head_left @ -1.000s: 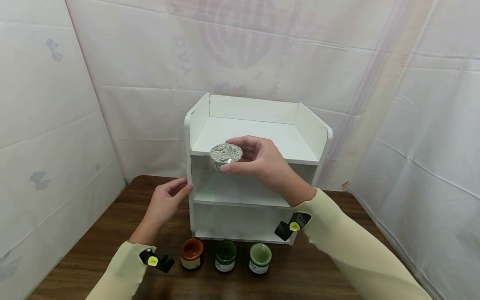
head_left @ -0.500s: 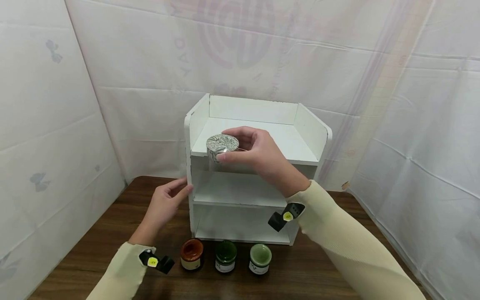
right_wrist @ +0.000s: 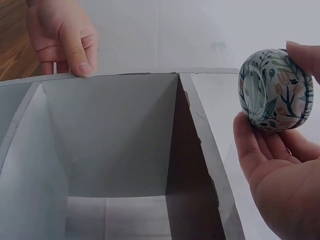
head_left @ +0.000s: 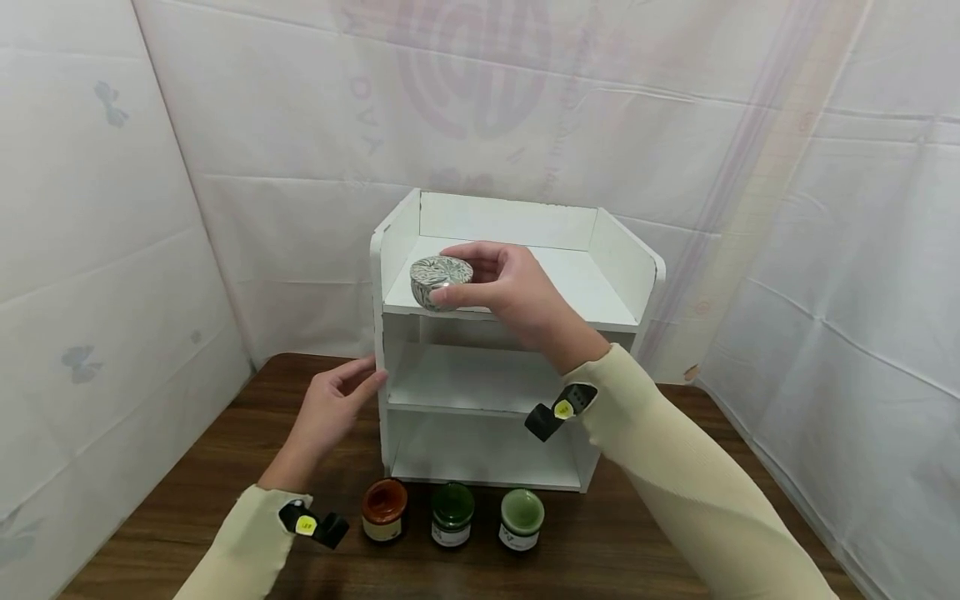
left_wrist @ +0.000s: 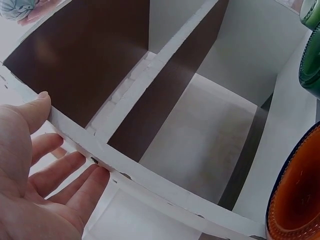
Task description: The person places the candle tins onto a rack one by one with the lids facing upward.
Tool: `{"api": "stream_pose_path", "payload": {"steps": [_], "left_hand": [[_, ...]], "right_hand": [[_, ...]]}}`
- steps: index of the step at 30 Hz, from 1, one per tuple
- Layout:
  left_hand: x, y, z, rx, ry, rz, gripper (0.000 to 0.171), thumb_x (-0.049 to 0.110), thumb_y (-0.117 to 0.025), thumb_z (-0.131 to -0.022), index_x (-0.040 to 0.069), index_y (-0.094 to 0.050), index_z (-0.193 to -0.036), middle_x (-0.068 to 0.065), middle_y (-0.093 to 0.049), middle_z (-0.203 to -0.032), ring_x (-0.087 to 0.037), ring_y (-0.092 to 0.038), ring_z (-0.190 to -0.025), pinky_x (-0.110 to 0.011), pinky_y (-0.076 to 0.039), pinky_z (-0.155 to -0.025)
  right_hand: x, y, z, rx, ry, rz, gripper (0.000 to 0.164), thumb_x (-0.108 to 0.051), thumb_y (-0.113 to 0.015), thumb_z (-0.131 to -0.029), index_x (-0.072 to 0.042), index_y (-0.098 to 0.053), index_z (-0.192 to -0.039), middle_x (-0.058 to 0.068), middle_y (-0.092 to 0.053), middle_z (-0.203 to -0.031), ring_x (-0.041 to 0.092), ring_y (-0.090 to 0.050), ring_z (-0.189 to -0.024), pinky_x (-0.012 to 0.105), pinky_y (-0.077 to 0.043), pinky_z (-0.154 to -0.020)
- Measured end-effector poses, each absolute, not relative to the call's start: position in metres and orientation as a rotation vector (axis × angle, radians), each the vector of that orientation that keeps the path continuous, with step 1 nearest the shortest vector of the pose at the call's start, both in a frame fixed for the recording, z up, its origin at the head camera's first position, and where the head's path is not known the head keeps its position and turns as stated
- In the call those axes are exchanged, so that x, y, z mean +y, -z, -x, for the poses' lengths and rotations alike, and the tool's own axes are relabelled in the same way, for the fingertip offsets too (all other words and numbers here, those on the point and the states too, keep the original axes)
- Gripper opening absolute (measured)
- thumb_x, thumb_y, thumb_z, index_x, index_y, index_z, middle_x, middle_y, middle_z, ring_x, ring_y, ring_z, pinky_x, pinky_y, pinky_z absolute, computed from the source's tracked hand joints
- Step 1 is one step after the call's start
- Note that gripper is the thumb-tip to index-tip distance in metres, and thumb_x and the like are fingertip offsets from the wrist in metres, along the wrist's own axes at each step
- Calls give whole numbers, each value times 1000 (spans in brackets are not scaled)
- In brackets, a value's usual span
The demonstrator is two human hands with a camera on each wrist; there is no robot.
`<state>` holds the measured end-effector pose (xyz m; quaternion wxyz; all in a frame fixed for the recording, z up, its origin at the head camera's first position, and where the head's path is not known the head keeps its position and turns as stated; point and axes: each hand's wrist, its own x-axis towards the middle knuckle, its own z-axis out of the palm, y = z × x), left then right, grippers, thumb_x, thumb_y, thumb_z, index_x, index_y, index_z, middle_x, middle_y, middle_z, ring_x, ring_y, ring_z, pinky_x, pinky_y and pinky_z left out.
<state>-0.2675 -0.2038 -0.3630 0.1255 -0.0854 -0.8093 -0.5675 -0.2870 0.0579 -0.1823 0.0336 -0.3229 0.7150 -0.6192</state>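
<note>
My right hand pinches a small round floral-patterned tin between thumb and fingers. It holds the tin at the left front of the top board of a white shelf unit. In the right wrist view the tin shows painted leaves and flowers, clear of the board. My left hand grips the front edge of the unit's left side panel. In the left wrist view the thumb lies on that edge, with the other fingers against the panel's outer face.
In front of the unit, an amber glass jar, a dark green jar and a light green jar stand in a row on the wooden table. Low side walls and a back wall border the top board. White sheeting hangs behind.
My right hand has lifted the tin from just below the top board's front edge to above it, slightly leftward. The left hand and the jars have stayed in place.
</note>
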Motion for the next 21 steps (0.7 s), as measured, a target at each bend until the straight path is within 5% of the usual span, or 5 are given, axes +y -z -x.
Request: {"api": "stream_pose_path", "payload": {"steps": [13, 21], "left_hand": [[-204, 362, 268, -2373, 1631, 247, 60, 50, -64, -99, 15, -57, -147, -9, -61, -146, -27, -59, -130, -22, -52, -96], [-205, 363, 269, -2366, 1632, 258, 59, 49, -64, -99, 15, -57, -147, -10, -62, -145, -26, -59, -130, -14, -49, -91]], "right_hand": [[54, 174, 298, 2224, 1879, 950, 45, -11, -84, -81, -10, -71, -125, 9, -75, -112, 18, -71, -97, 29, -57, -90], [45, 171, 311, 2239, 1857, 894, 46, -8, -83, -81, -7, -71, -125, 11, -75, -110, 19, -69, -96, 25, -54, -88]]}}
